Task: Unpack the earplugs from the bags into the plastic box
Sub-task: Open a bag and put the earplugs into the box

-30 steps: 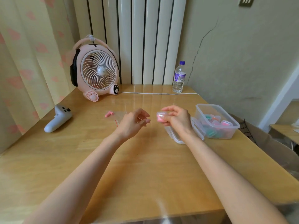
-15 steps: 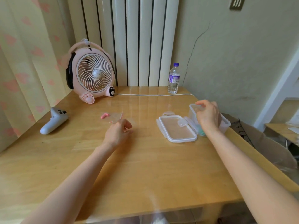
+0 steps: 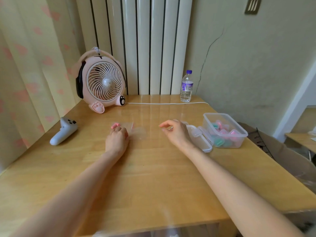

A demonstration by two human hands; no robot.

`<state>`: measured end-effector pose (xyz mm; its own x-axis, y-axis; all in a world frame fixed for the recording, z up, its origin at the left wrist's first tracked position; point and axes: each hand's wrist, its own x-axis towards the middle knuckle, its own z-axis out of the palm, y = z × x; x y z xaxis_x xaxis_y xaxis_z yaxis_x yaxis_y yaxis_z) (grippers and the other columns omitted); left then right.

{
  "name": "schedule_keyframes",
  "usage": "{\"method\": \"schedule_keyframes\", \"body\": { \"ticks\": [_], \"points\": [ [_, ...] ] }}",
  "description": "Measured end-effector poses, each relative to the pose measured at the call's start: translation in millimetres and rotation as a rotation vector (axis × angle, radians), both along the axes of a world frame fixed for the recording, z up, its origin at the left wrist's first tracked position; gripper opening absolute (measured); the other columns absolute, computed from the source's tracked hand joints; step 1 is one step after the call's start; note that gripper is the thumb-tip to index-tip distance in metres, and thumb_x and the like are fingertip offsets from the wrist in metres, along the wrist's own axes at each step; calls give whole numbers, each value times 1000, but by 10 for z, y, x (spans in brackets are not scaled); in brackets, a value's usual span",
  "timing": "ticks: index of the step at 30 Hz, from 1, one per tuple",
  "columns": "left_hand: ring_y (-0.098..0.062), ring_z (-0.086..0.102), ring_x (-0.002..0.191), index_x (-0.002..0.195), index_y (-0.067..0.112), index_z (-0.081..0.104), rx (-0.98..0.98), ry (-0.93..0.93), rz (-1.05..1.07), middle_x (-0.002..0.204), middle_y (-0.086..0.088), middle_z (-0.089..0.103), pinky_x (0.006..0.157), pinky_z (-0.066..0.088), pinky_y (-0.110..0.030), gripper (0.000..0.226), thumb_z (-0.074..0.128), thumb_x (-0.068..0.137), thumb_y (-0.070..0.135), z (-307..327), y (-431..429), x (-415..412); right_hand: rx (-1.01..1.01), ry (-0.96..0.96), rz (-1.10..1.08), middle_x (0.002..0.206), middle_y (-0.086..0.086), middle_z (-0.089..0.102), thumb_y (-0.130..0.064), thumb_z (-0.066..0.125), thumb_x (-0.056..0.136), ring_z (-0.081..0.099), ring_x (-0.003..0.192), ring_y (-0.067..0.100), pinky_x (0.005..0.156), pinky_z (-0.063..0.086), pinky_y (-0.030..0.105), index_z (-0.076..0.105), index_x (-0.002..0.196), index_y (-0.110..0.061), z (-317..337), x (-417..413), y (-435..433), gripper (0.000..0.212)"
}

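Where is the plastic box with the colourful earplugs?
In the head view, the plastic box sits on the right side of the table, just right of its loose lid and the right hand, nearer the person than the water bottle.

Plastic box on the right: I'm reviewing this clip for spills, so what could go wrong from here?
1. The plastic box stands open near the right edge of the table; a nudge from the right hand might push it off.
2. Its lid lies beside that hand and could get swept.
3. The clear bags by the left hand barely show on the glossy wood, so the pink earplug there might be missed.
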<state>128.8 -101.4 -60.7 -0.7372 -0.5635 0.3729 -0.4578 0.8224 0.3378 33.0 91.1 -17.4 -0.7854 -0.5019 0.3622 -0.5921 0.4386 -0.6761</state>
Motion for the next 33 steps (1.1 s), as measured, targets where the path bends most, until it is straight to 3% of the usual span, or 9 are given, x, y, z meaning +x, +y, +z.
{"method": "schedule_keyframes", "body": {
  "ticks": [4, 8, 13, 16, 20, 23, 28, 31, 33],
  "points": [
    [-30, 48, 119, 95, 10, 63, -96, 41, -94, 111, -10, 64, 94, 35, -38, 16, 57, 89, 23, 91, 121, 29, 53, 38, 82, 112, -2, 59, -13, 66, 82, 54, 93, 16, 93, 44, 33, 66, 110, -28, 26, 68, 12, 32],
    [-26, 63, 93, 90, 12, 61, 154, 148, -384, 94, -3, 71, 79, 48, -36, 9, 60, 87, 20, 334, 535, 78, 234, 210, 216, 129, -6, 52, -20, 71, 78, 42, 118, 17, 102, 32, 32, 47, 133, -32, 118, 184, 120, 62],
    [-17, 67, 83, 82, 15, 56, 340, 284, -484, 81, 0, 73, 81, 48, -28, 10, 60, 89, 21, 479, 980, 56, 56, 165, 57, 79, -9, 65, -12, 66, 82, 64, 92, 17, 91, 45, 38, 63, 97, -26, 139, 180, 445, 21],
    [-14, 67, 84, 88, 11, 57, 461, 317, -540, 79, 3, 73, 80, 51, -32, 19, 56, 92, 30, 506, 1279, 18, -76, -7, -17, 72, -5, 71, -14, 68, 81, 69, 80, 18, 83, 52, 41, 58, 72, -33, 159, 129, 798, 24],
    [-13, 67, 78, 89, 6, 57, 546, 301, -662, 79, 1, 73, 81, 51, -35, 27, 50, 95, 32, 506, 1736, -11, -90, -94, -94, 68, -12, 62, -8, 63, 84, 54, 70, 13, 85, 52, 31, 72, 79, -21, 192, 183, 1373, 16],
    [-11, 66, 76, 85, 12, 53, 578, 246, -783, 78, -1, 72, 80, 51, -33, 16, 54, 94, 25, 456, 2113, -14, -114, -215, -96, 84, -4, 64, 1, 61, 84, 58, 60, 10, 63, 56, 30, 71, 78, -21, 202, 312, 1862, 25],
    [-17, 65, 78, 86, 15, 54, 529, 194, -928, 78, -1, 71, 80, 51, -36, 6, 57, 90, 12, 391, 2734, -10, -130, -312, -157, 70, 1, 69, -2, 68, 82, 62, 57, 13, 61, 53, 26, 68, 83, -12, 176, 524, 2677, 11],
    [-19, 65, 79, 86, 16, 55, 510, 188, -982, 79, 0, 70, 78, 51, -40, 6, 58, 90, 12, 355, 3043, -15, -131, -352, -202, 71, 0, 69, -1, 65, 83, 62, 57, 6, 59, 52, 19, 71, 88, -9, 162, 657, 3182, 11],
    [-15, 65, 77, 90, 15, 57, 498, 182, -1011, 78, 2, 69, 78, 52, -37, 2, 58, 90, 13, 332, 3223, -6, -113, -419, -207, 66, 3, 66, 1, 63, 84, 59, 56, 12, 57, 53, 21, 71, 90, -7, 113, 730, 3533, 12]
  ]
}}
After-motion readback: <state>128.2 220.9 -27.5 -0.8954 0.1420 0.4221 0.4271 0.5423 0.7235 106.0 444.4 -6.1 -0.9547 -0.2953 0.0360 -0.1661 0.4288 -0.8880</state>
